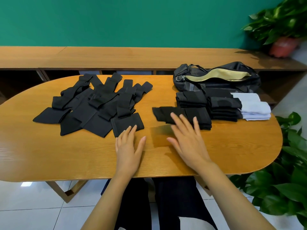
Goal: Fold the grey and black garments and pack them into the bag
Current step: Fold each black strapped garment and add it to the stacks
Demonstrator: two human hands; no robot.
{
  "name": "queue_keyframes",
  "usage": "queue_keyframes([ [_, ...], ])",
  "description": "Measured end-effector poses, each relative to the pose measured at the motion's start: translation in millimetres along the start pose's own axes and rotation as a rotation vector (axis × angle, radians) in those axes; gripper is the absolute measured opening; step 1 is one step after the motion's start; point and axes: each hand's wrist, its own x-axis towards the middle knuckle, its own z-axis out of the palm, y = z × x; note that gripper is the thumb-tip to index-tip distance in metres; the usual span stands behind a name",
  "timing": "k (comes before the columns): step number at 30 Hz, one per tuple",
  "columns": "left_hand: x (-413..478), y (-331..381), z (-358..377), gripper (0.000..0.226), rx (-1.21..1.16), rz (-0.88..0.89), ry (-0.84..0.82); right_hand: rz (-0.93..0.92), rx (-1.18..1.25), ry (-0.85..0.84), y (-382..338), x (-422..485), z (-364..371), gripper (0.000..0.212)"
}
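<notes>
Currently: left hand (127,147) flat, empty, fingertips touching nearest loose black knit garment (127,124) in unfolded pile | right hand (187,138) spread, empty, over folded black stack (197,117) | cloth likely light, limp; pinch an edge | open dark bag (216,78) behind | smooth oval wooden tabletop (83,155), green wall (116,20), potted plants (282,180).
</notes>
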Motion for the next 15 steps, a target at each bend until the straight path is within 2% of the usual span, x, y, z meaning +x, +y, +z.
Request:
queue_keyframes([
  [5,0,1,-1,0.07,0.018,0.009,-0.027,0.192,-0.05,-0.01,55,4,-5,0.051],
  [10,0,1,0,0.068,0.033,0.021,-0.04,0.192,-0.061,-0.081,82,1,-3,0.053],
  [15,-1,4,-2,0.064,0.021,0.02,-0.045,0.184,0.03,-0.102,90,-1,1,0.052],
])
